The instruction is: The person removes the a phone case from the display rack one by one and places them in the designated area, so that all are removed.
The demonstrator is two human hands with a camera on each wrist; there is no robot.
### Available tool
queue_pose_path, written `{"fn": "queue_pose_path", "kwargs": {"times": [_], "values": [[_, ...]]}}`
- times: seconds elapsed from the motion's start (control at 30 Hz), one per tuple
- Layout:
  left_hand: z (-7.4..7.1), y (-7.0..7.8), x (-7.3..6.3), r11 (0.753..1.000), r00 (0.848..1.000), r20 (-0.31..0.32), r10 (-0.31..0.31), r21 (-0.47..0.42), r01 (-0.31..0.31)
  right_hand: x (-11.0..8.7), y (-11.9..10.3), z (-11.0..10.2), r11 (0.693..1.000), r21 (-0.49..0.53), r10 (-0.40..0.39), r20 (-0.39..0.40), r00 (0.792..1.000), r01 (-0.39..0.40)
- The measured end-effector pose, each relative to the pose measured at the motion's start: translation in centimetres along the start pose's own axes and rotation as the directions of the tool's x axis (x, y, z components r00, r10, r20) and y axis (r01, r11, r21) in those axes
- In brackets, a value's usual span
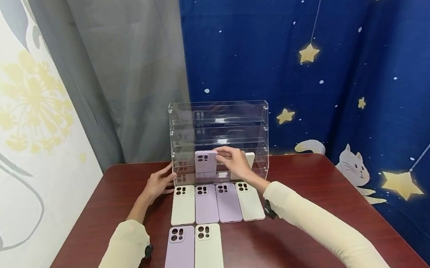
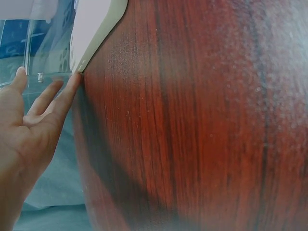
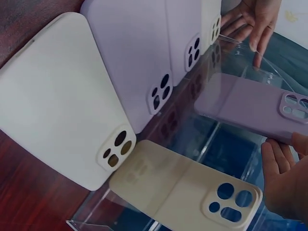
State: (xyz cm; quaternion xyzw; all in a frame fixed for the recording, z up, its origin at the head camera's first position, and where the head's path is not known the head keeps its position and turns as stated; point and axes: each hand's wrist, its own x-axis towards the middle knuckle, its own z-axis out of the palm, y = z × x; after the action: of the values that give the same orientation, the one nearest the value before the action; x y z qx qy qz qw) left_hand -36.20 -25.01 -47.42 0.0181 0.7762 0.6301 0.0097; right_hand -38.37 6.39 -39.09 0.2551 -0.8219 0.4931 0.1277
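A clear acrylic tiered rack (image 1: 220,130) stands toward the back of the table. My right hand (image 1: 236,161) pinches a purple phone case (image 1: 206,168) by its edge, upright at the rack's lowest tier. Beside it in that tier a cream phone case (image 3: 180,190) leans, partly hidden by the hand in the head view. My left hand (image 1: 158,183) rests against the rack's left side, fingers extended (image 2: 63,98). One fingertip is at the lower corner of a cream case (image 2: 98,29). Before the rack lies a row of a cream (image 1: 183,210), two purple (image 1: 206,210) and another cream case (image 1: 251,207).
Nearer the front edge, a purple case (image 1: 177,266) and a cream case (image 1: 208,263) lie side by side on the red-brown table (image 1: 298,239). Grey and blue curtains (image 1: 224,40) hang behind the rack, and a pale patterned panel (image 1: 19,129) is at the left.
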Motion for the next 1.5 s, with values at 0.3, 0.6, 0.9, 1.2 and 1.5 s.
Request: {"fn": "queue_pose_path", "kwargs": {"times": [0.3,0.6,0.9,1.2,1.5], "values": [[0.1,0.0,-0.2,1.000,1.000,-0.003,-0.003,0.011,0.003,0.5,-1.3,-1.4,1.000,0.002,-0.013,-0.035,0.999,0.013],[-0.1,-0.2,-0.1,1.000,1.000,-0.004,0.012,0.010,-0.012,0.6,-2.8,-2.7,1.000,0.023,-0.008,-0.069,0.998,0.009],[0.0,-0.2,0.0,1.000,1.000,-0.009,-0.003,0.000,0.003,0.1,-3.7,-3.8,1.000,0.014,-0.010,-0.055,0.998,0.011],[0.1,-0.2,0.1,1.000,1.000,-0.005,0.001,-0.002,-0.001,-1.2,-3.9,-4.7,1.000,0.010,0.008,-0.029,1.000,-0.008],[0.0,-0.3,0.1,1.000,1.000,0.002,-0.010,0.001,0.010,-3.3,-3.0,-5.9,1.000,-0.005,0.016,0.010,1.000,-0.016]]}}
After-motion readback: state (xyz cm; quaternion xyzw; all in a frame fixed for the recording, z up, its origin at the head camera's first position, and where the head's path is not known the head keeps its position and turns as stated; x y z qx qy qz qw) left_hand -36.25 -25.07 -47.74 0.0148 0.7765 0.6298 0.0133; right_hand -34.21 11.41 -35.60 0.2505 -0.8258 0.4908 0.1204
